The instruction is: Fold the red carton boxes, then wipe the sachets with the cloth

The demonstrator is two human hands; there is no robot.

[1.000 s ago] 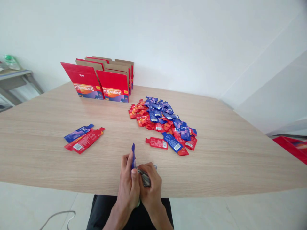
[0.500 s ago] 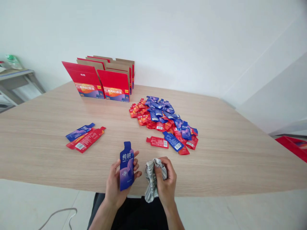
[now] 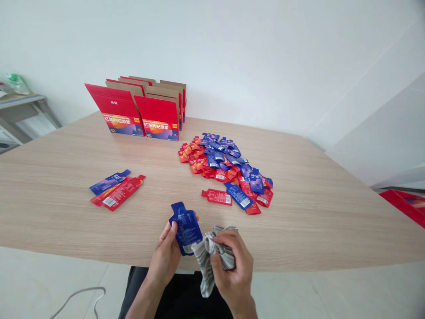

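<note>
Near the front edge of the table, my left hand [image 3: 168,252] grips a blue spouted pouch [image 3: 187,228] by its left side, thumb on top. The pouch's printed back with its pale label patch faces up. My right hand [image 3: 234,261] is closed on a crumpled grey striped cloth [image 3: 207,263], part of which hangs down. The cloth's edge meets or overlaps the lower right corner of the pouch; whether they touch I cannot tell. Just beyond my hands lies a red pouch [image 3: 217,196], beside a heap of red and blue pouches [image 3: 215,155].
To the left, a blue pouch [image 3: 109,182] and red pouches [image 3: 122,193] lie overlapping. Several red cartons [image 3: 156,115] with raised flaps stand at the back left against the wall. A red box [image 3: 403,204] shows at the far right. A cable [image 3: 79,292] lies on the floor.
The blue pouch in my left hand has been turned over from its front to its back. My right hand has brought the cloth against or over its lower corner.
</note>
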